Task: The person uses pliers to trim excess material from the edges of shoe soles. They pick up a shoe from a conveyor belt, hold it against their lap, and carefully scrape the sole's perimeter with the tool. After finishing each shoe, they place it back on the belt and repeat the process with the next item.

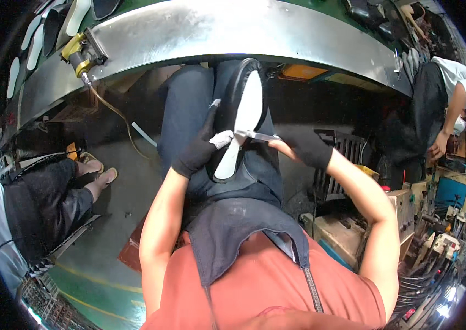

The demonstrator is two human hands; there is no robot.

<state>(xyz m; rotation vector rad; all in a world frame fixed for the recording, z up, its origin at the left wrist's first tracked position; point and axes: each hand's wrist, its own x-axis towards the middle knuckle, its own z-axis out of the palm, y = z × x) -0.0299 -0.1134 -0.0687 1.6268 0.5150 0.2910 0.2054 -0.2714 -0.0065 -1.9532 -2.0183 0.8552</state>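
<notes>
A black shoe upper (231,102) on its form lies across my lap, bottom side up, toe pointing away from me. Its white bottom (250,102) faces me. Wrapped around the left side of the shoe is my left hand (203,144), in a black glove with white-covered fingertips, the thumb pressing near the waist. My right hand (302,147), gloved in black with bare fingertips, grips a slim tool with a pale, shiny handle (263,136). The tool's tip meets the narrow middle of the white bottom; its exact kind is unclear.
A metal bench (200,27) curves across in front of me. On its left end sits a yellow air tool (78,55) with a hose (111,107) hanging down. Several shoes with white bottoms (37,44) line the far left. People sit at left (46,203) and right (436,99); machinery (445,242) stands at right.
</notes>
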